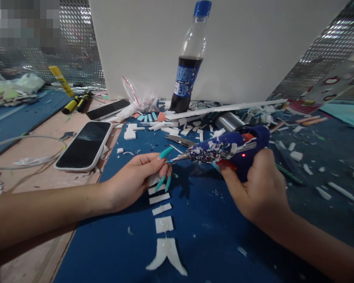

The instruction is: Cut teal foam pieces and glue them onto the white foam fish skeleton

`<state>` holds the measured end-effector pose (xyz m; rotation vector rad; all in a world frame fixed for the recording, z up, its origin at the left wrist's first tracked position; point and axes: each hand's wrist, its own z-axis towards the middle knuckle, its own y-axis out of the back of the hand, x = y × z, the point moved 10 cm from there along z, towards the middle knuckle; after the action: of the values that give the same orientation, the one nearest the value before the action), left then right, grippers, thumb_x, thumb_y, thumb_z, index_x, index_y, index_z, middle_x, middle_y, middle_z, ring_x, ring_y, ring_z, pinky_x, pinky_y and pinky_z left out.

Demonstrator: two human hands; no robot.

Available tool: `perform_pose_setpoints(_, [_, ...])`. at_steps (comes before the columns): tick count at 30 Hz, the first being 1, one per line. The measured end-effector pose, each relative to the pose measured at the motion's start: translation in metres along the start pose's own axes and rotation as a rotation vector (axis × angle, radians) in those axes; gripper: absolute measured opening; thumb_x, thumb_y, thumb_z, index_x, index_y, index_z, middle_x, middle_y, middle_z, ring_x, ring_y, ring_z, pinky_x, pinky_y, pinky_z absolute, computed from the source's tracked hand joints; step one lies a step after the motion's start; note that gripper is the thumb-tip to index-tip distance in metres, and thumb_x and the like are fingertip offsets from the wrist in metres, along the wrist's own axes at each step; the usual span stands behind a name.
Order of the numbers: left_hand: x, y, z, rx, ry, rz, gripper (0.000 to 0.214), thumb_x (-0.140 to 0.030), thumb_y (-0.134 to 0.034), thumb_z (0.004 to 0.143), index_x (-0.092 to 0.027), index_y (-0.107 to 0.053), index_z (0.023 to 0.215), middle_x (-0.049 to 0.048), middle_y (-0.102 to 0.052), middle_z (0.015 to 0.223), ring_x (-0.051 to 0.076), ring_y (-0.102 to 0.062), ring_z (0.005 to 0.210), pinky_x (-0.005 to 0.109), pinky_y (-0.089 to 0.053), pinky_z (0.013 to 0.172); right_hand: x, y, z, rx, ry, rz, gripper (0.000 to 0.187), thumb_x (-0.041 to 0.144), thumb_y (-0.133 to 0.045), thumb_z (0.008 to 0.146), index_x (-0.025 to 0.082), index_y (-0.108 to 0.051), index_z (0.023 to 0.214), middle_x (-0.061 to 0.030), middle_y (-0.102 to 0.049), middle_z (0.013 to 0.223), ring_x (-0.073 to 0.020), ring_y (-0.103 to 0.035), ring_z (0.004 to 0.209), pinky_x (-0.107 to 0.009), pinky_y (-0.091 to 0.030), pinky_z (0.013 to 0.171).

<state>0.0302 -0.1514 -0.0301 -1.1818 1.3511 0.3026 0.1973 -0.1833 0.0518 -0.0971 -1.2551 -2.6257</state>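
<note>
My right hand (261, 184) is wrapped around the handle of a blue hot glue gun (221, 147), whose front is crusted with dried glue and white scraps. A small red light glows on its side. The metal nozzle points left, almost touching the fingertips of my left hand (144, 173). Those fingers, with long teal nails, are pinched together; what they hold is too small and hidden to name. Below them, several white strips (161, 209) lie in a column on the blue mat (120, 247). A white square piece (164, 224) and a forked tail-shaped piece (166, 251) end the column.
A cola bottle (188, 67) stands behind, before a white panel (242, 51). White offcuts (130, 131), a long white strip (227, 109) and a metal cylinder (230, 121) lie nearby. At the left are a phone (84, 145), a cable (26, 136) and yellow-black cutters (72, 104).
</note>
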Motion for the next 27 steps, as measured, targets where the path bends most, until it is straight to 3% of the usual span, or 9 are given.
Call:
perform_pose_setpoints(3, [-0.0004, -0.0005, 0.0, 0.004, -0.002, 0.001, 0.034, -0.032, -0.054, 0.084, -0.013, -0.054, 0.056, -0.0009, -0.05, 0.062, 0.007, -0.036, 0.055, 0.018, -0.03, 0.053, 0.0068, 0.0023, -0.0016, -0.028, 0.085, -0.013, 0.032, 0.034, -0.05, 0.082, 0.013, -0.042, 0.105, -0.0183, -0.062, 0.092, -0.028, -0.065, 0.074, -0.033, -0.051, 0.052])
perform_pose_setpoints(11, [-0.001, -0.0024, -0.0005, 0.018, -0.008, 0.007, 0.035, -0.032, -0.051, 0.086, -0.013, -0.053, 0.057, -0.0009, -0.051, 0.064, 0.007, -0.036, 0.056, 0.019, -0.031, 0.055, 0.0082, 0.0024, 0.0004, -0.007, 0.067, -0.045, 0.027, 0.035, -0.048, 0.083, 0.015, -0.041, 0.1, -0.0172, -0.062, 0.089, -0.0264, -0.065, 0.07, -0.032, -0.05, 0.05])
perform_pose_setpoints(19, [-0.0027, -0.0053, -0.0012, 0.025, -0.018, 0.046, 0.035, -0.031, -0.052, 0.085, -0.013, -0.052, 0.056, 0.0002, -0.051, 0.064, 0.009, -0.041, 0.061, 0.018, -0.032, 0.058, 0.0065, 0.0023, 0.0001, -0.015, 0.054, -0.02, 0.041, 0.044, -0.046, 0.084, 0.011, -0.043, 0.108, -0.0152, -0.062, 0.083, -0.0255, -0.064, 0.065, -0.032, -0.049, 0.047])
perform_pose_setpoints(27, [-0.0029, -0.0067, -0.0008, 0.02, -0.003, 0.063, 0.034, -0.03, -0.053, 0.084, -0.013, -0.05, 0.055, -0.0003, -0.05, 0.062, 0.008, -0.042, 0.058, 0.02, -0.035, 0.06, 0.0012, -0.0002, -0.0011, -0.003, 0.01, 0.019, 0.044, 0.046, -0.047, 0.083, 0.012, -0.043, 0.109, -0.0145, -0.061, 0.085, -0.0266, -0.063, 0.068, -0.033, -0.048, 0.049])
